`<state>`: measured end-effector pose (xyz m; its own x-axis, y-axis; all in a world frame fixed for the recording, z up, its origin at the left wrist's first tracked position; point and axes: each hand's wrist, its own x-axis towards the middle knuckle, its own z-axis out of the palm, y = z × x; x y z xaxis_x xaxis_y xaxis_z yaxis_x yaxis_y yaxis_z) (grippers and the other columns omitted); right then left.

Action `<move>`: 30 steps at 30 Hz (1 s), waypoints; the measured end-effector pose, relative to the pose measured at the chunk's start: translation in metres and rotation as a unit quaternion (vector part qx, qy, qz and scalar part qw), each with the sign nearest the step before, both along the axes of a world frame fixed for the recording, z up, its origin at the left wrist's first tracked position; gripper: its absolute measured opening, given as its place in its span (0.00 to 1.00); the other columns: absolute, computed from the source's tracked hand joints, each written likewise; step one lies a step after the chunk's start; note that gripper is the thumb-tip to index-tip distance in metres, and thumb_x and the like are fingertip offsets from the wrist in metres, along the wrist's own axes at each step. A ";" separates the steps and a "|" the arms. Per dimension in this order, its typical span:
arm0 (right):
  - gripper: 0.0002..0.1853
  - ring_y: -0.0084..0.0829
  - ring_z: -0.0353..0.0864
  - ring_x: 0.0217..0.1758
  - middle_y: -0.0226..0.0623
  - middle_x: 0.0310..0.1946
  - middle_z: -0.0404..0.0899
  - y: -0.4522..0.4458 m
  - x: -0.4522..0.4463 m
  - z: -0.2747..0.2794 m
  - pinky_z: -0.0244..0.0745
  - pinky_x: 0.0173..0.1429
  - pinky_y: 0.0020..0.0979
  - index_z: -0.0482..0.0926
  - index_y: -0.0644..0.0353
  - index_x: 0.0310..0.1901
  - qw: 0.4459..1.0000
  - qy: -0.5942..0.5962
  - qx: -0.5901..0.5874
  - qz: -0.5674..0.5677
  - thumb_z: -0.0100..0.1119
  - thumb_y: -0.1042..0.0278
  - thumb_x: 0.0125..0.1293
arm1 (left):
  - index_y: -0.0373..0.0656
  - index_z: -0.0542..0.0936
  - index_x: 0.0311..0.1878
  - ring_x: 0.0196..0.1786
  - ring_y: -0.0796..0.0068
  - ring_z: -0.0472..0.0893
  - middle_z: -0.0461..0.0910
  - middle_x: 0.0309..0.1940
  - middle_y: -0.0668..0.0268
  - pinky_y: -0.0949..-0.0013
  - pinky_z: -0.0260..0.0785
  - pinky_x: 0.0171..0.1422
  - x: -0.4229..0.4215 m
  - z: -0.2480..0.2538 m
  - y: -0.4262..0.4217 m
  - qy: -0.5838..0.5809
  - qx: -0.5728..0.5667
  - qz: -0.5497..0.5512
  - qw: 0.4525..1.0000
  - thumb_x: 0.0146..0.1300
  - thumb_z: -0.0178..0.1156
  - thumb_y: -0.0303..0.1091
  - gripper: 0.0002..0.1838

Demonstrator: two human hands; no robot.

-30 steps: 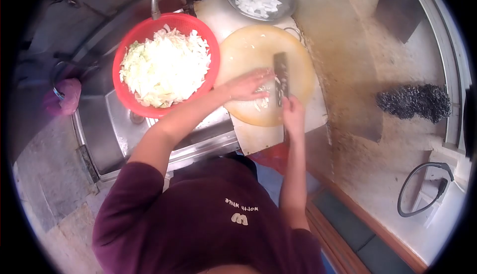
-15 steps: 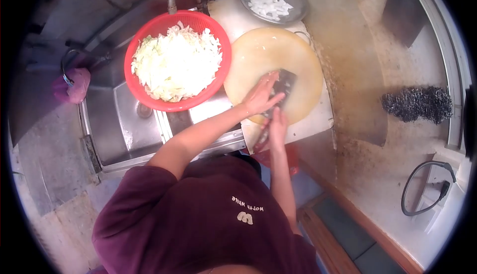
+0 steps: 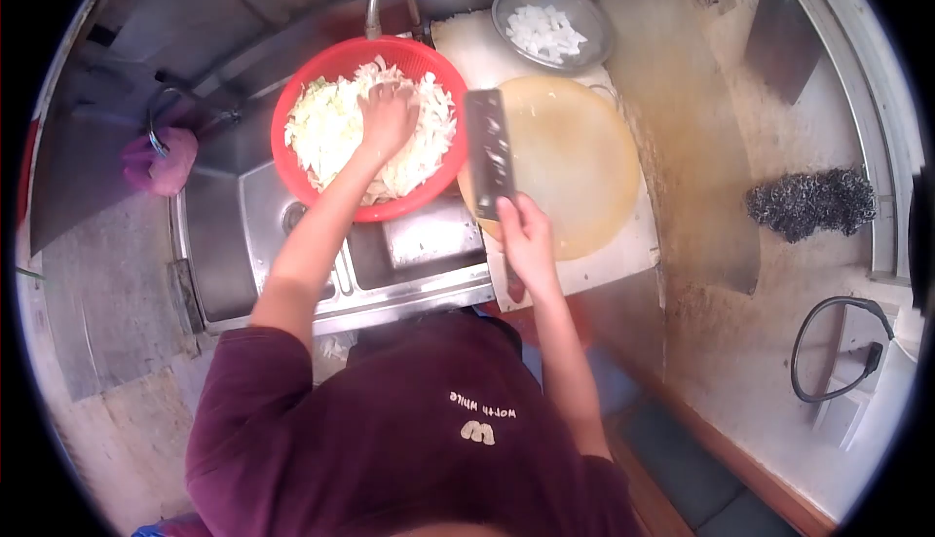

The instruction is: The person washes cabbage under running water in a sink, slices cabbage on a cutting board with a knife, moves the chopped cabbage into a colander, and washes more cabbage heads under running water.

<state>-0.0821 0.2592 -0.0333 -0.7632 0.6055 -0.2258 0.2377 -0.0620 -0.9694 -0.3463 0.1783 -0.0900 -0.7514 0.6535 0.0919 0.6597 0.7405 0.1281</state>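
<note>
Left fingers (image 3: 387, 95) off cleaver (image 3: 489, 152), now in cabbage (image 3: 323, 130)

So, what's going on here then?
A person's left hand is in the chopped pale vegetable heaped in a red basket. The right hand holds a cleaver, its blade over the left edge of a round board. White chunks sit in a grey bowl beyond it.

Free room over the round board (image 3: 575, 167) right of the cleaver (image 3: 490, 152), red colander (image 3: 390, 213) a leftward obstacle, metal bowl (image 3: 596, 38) beyond.
</note>
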 end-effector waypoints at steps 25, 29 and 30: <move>0.13 0.54 0.73 0.26 0.55 0.21 0.73 0.066 0.100 -0.061 0.66 0.34 0.45 0.73 0.67 0.34 0.945 -0.173 0.220 -0.168 0.48 0.63 0.67 | 0.46 0.77 0.52 0.51 0.58 0.78 0.78 0.47 0.52 0.57 0.71 0.52 -0.048 0.060 -0.075 -0.091 -0.108 0.054 0.989 0.53 0.60 0.52 0.27; 0.13 0.55 0.74 0.28 0.56 0.22 0.73 0.065 0.101 -0.068 0.67 0.35 0.45 0.72 0.67 0.34 0.948 -0.183 0.203 -0.161 0.48 0.64 0.67 | 0.42 0.78 0.50 0.47 0.56 0.80 0.81 0.42 0.53 0.61 0.70 0.54 -0.075 0.036 -0.093 -0.051 0.092 0.047 0.993 0.55 0.61 0.48 0.24; 0.13 0.55 0.74 0.29 0.56 0.23 0.73 0.064 0.100 -0.063 0.67 0.35 0.45 0.72 0.67 0.34 0.947 -0.181 0.208 -0.162 0.48 0.64 0.67 | 0.40 0.77 0.52 0.50 0.57 0.79 0.80 0.44 0.53 0.63 0.69 0.56 -0.085 0.041 -0.094 -0.140 0.111 0.048 0.983 0.54 0.62 0.43 0.24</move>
